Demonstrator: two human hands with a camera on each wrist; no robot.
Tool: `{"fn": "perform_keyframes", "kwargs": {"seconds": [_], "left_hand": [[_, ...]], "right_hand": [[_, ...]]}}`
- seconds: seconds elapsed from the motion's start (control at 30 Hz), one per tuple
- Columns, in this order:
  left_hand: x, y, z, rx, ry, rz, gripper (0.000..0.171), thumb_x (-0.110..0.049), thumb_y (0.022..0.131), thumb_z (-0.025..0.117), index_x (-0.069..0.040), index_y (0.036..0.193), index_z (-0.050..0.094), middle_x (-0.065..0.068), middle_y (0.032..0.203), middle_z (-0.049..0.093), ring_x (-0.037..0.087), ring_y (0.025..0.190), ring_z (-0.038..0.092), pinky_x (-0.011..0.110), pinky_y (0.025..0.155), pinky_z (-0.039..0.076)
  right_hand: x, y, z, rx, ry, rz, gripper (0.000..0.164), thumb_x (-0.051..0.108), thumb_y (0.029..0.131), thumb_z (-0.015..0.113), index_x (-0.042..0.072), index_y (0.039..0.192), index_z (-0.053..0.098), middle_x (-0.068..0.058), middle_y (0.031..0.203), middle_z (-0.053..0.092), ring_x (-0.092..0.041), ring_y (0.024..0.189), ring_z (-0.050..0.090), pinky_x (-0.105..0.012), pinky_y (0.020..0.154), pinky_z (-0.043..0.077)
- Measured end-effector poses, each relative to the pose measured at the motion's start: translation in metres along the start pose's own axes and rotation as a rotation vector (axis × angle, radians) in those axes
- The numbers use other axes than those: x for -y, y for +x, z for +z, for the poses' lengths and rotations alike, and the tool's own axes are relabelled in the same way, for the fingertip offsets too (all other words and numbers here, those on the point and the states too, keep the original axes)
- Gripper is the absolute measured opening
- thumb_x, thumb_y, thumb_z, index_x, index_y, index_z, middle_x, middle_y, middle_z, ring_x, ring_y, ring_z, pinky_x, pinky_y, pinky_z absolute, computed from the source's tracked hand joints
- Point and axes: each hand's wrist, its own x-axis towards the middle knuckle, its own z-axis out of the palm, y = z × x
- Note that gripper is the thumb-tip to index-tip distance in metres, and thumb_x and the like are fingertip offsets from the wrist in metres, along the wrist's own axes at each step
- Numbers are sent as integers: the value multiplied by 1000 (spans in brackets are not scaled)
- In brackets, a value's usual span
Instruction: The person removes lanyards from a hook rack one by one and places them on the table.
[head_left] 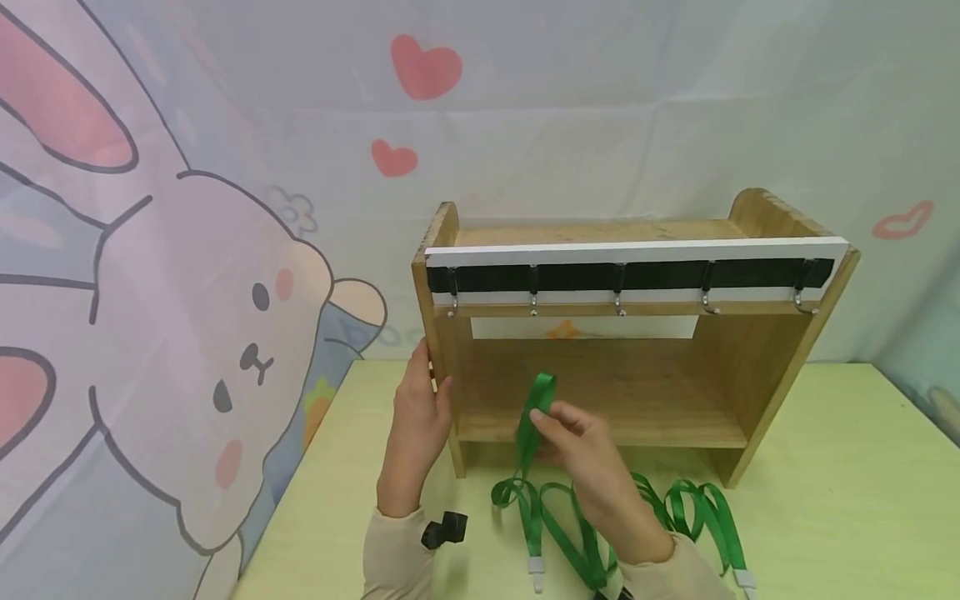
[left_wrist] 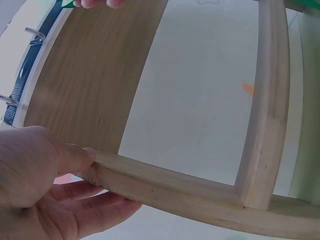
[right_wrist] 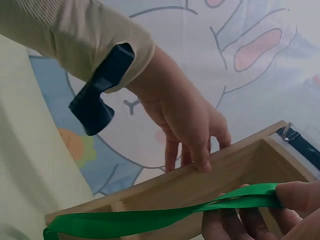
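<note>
A small wooden shelf (head_left: 600,392) stands on the table, its left side panel gripped by my left hand (head_left: 418,425). In the left wrist view the thumb lies on one face of the panel (left_wrist: 150,185) and the fingers on the other. My right hand (head_left: 603,471) pinches the loop of a green lanyard (head_left: 529,437) between thumb and fingers, in front of the shelf's opening. The strap trails from these fingers in the right wrist view, where the lanyard (right_wrist: 125,222) stretches leftward. Its lower part reaches down to the other green straps on the table.
Across the shelf's top front runs a white rail (head_left: 577,252) with a black strip and several metal hooks (head_left: 618,292). More green lanyards (head_left: 708,517) with white clips lie in front of the shelf on the pale green table (head_left: 847,467). A rabbit-print cloth (head_left: 187,292) hangs behind.
</note>
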Motion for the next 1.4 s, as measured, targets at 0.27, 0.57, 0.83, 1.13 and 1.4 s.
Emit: {"fn": "perform_keyframes", "kwargs": {"seconds": [0.27,0.57,0.83,1.13,1.4], "left_hand": [[4,0,-1,-11,-15,4,57,11,97,57,9,149,32,29,137,50,45,116,60,50,81,60],[4,0,-1,-10,-22,9,58,11,97,58,8,149,33,29,137,50,45,115,60,49,79,61],[2,1,0,-5,-20,-4,58,10,97,58,8,149,33,28,137,50,45,115,60,49,80,61],[1,2,0,-3,-22,2,57,8,99,57,7,151,31,27,137,50,43,113,61,45,79,61],[1,1,-2,6,-19,-22,58,8,98,57,8,150,31,27,136,51,43,113,61,45,79,61]], "right_hand": [[-19,0,-5,118,14,55,14,16,101,64,5,101,72,-2,94,73,-18,88,71,-41,87,58],[-41,1,-6,184,-66,111,23,16,101,64,-5,108,70,-4,95,74,-18,88,70,-37,78,60],[-62,2,-9,254,-115,191,22,21,102,62,2,106,71,-4,96,74,-16,85,67,-41,82,59],[-83,2,-6,264,-143,228,29,17,101,62,-9,111,67,-13,96,75,-24,85,73,-46,76,62],[-107,3,-3,237,-154,262,25,10,103,56,-14,105,64,-11,84,72,-16,69,71,-30,59,61]]}}
